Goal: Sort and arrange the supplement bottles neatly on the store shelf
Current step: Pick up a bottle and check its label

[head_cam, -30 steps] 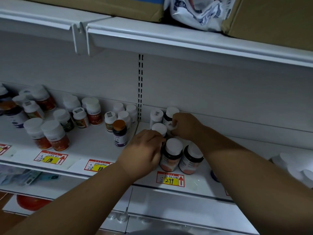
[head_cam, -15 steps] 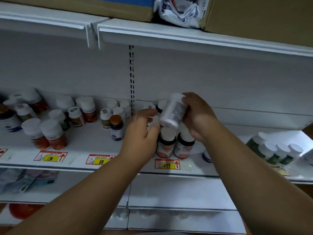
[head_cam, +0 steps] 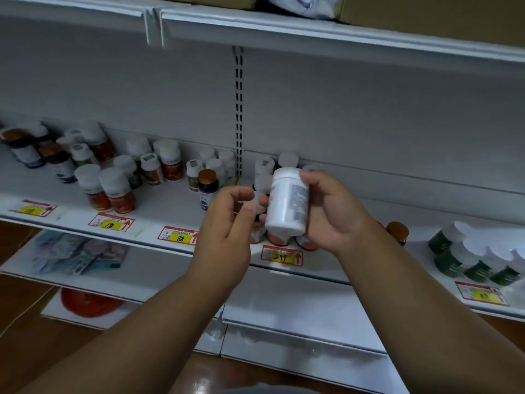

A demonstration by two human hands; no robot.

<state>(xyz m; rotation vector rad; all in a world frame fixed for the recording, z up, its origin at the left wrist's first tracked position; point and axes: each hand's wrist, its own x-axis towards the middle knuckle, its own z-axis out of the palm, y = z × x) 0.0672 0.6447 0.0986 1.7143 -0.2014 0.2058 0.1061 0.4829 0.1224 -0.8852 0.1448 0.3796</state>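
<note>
Above the shelf (head_cam: 159,214) edge, from the head camera, I see my right hand (head_cam: 331,211) gripping a white bottle (head_cam: 288,203), fingers curled round it, lifted in front of the bottles standing behind. My left hand (head_cam: 231,220) hovers just beside it, fingers loosely curled, holding nothing. Orange-labelled bottles (head_cam: 113,191) stand at left, green bottles (head_cam: 466,260) at right, near the price tag (head_cam: 281,255).

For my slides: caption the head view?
Right hand lifts a white bottle off the shelf.
</note>
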